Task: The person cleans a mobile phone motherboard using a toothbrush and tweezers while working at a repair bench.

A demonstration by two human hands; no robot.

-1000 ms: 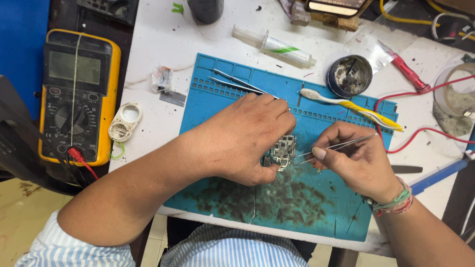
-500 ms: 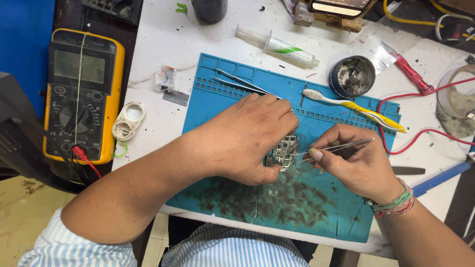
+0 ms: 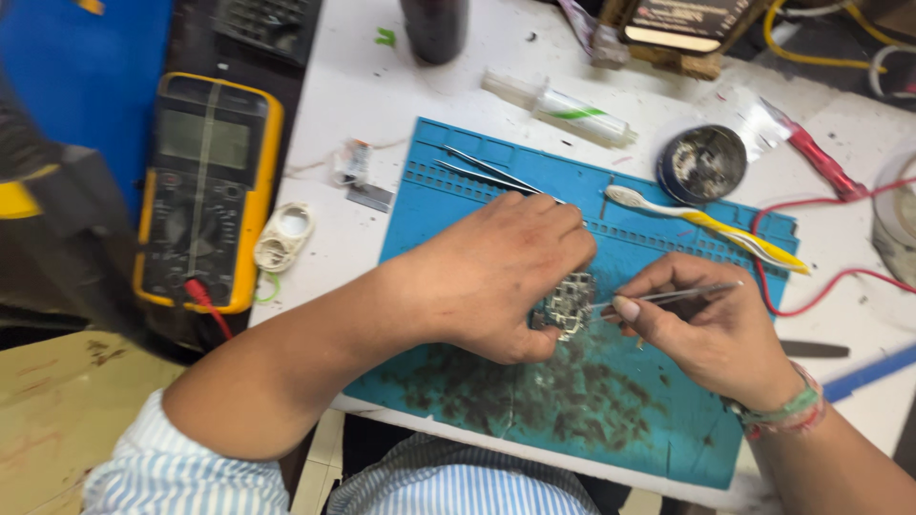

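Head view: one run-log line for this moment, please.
left hand: steadies circuit board | right hand: holds tweezers, tips at board | surface: blue mat

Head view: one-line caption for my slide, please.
Left hand steadies a small circuit board on a blue mat; right hand applies tweezers.

small metal circuit board (image 3: 569, 303), tweezers (image 3: 668, 295) touching

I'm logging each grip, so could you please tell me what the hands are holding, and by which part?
The left hand pins the small circuit board by its left edge on the blue mat; the right hand pinches tweezers mid-shaft.
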